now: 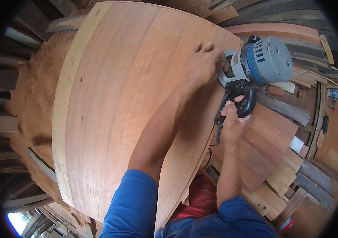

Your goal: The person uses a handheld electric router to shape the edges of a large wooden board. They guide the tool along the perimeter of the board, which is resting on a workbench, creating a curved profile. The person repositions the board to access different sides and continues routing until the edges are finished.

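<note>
A handheld router (252,65) with a grey and blue motor housing and a black D-shaped handle sits at the right edge of a large wooden panel (109,99). My right hand (234,119) is closed around the black handle, thumb on top. My left hand (204,63) rests palm down on the panel's far right part, its fingers apart, with the thumb side touching the router's metal base. The panel is glued up from several boards, with a paler strip along its curved left side. The router's bit is hidden from this view.
Brown sawdust (36,91) is heaped left of the panel. Stacked planks (280,27) lie at the far right, and another wooden panel (268,139) lies below the router. A pale cord (323,77) runs at right, near a plastic bottle (335,93). Dark slats line the left side.
</note>
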{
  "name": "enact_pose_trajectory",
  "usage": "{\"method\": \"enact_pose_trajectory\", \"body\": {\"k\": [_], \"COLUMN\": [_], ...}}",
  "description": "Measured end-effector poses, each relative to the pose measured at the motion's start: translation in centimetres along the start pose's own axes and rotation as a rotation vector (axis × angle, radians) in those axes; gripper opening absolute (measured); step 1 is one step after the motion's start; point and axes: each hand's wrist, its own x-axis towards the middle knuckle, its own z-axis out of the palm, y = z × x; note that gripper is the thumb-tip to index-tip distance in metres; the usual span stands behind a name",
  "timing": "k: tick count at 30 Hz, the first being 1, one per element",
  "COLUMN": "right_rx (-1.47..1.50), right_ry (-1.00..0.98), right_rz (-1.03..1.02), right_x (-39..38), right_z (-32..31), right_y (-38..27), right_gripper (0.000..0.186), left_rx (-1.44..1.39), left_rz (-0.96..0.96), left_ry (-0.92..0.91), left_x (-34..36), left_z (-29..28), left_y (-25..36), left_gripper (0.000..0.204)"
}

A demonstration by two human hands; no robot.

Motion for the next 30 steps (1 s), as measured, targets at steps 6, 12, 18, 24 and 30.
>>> {"method": "enact_pose_trajectory", "body": {"k": [6, 12, 18, 24, 30], "right_rx": [0.03, 0.042, 0.043, 0.0, -0.01], "right_ry": [0.023, 0.026, 0.021, 0.016, -0.006], "right_rz": [0.031, 0.032, 0.046, 0.047, -0.034], "right_x": [1.2, 2.6, 3.9, 5.0, 6.2], "right_z": [0.5, 0.6, 0.7, 1.2, 1.1], "right_y": [0.0, 0.1, 0.5, -0.1, 0.2], "right_gripper": [0.022, 0.022, 0.021, 0.02, 0.019], "left_rx": [0.031, 0.039, 0.021, 0.036, 0.11], "left_rz": [0.02, 0.008, 0.007, 0.067, 0.103], "left_ry": [0.064, 0.039, 0.046, 0.119, 0.103], "left_x": [1.2, 2.5, 3.7, 4.6, 6.0], "left_z": [1.0, 1.0, 0.9, 1.0, 0.9], "left_y": [-0.9, -1.1, -1.3, -1.7, -2.0], "left_gripper": [0.019, 0.02, 0.019, 0.02, 0.025]}}
